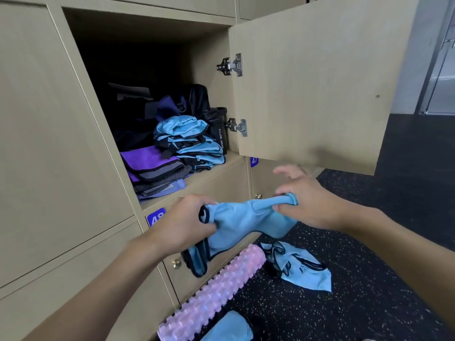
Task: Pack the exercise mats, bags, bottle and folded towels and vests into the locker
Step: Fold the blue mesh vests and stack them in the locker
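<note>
Left hand (187,225) grips one end of the blue vest (236,220), right hand (307,203) pinches the other, at 5 o'clock of the open locker (206,171). Advised: fold flat, edges matched, before adding it to the stacked vests (197,143) at 11 o'clock

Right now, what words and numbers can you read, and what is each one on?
"SPORT BOTTLE": up the side of the black bottle in the locker.
"48": on the blue number tag of a lower locker door.
"47": on the second blue tag, blurred and partly hidden by the open door, so only likely.
The held blue vest shows no writing.
</note>
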A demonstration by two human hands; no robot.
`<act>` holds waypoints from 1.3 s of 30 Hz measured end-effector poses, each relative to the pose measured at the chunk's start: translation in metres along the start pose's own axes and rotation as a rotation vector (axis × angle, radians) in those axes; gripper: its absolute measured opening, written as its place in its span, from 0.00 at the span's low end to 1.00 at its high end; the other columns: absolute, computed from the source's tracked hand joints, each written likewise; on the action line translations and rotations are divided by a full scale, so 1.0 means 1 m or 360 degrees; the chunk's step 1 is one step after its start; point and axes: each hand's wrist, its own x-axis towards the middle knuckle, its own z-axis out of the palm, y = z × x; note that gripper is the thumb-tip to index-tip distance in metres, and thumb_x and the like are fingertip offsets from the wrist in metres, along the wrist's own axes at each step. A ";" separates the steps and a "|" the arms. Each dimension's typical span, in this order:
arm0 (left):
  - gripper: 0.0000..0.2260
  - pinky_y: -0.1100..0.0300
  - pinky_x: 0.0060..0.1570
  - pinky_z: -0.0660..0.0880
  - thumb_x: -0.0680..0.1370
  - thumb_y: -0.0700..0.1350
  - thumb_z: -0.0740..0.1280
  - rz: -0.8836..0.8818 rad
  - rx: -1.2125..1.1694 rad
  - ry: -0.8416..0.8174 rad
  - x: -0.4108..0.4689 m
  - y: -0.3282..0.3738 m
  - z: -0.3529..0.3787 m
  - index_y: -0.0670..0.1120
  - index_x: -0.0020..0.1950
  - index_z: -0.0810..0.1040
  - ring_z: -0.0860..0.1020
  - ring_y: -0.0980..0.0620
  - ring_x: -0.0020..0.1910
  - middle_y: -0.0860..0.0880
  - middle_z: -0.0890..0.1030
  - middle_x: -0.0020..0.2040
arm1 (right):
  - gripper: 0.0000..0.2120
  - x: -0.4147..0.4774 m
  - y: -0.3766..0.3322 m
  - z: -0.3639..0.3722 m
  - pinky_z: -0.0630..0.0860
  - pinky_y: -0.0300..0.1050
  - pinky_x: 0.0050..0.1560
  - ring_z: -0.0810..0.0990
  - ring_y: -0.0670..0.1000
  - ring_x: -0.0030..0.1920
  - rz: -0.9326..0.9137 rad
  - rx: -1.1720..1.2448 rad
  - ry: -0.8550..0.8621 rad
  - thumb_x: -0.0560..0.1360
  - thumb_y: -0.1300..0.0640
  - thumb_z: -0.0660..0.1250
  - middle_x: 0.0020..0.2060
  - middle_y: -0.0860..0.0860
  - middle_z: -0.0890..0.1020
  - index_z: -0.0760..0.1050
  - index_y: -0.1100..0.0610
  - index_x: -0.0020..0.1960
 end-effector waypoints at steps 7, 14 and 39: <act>0.11 0.58 0.35 0.70 0.71 0.46 0.71 -0.0337 -0.0362 0.0142 0.009 0.006 0.013 0.39 0.38 0.76 0.74 0.54 0.31 0.51 0.77 0.31 | 0.07 0.005 -0.003 0.012 0.64 0.36 0.27 0.65 0.44 0.27 0.0243 0.0399 0.0428 0.76 0.56 0.68 0.30 0.51 0.73 0.73 0.57 0.41; 0.03 0.62 0.34 0.75 0.76 0.41 0.67 -0.0682 -0.1355 0.0046 0.010 0.036 0.025 0.44 0.44 0.79 0.79 0.52 0.31 0.48 0.81 0.34 | 0.06 0.007 -0.035 0.022 0.74 0.48 0.36 0.76 0.51 0.33 0.0221 0.0307 0.0727 0.76 0.55 0.68 0.36 0.49 0.78 0.72 0.53 0.50; 0.23 0.49 0.53 0.80 0.77 0.31 0.67 -0.0160 -0.2279 0.0596 0.045 0.036 0.003 0.54 0.66 0.72 0.83 0.47 0.46 0.46 0.86 0.49 | 0.40 0.052 -0.032 0.074 0.65 0.58 0.69 0.64 0.55 0.72 -0.0346 0.0040 0.0815 0.66 0.40 0.65 0.72 0.52 0.65 0.56 0.49 0.74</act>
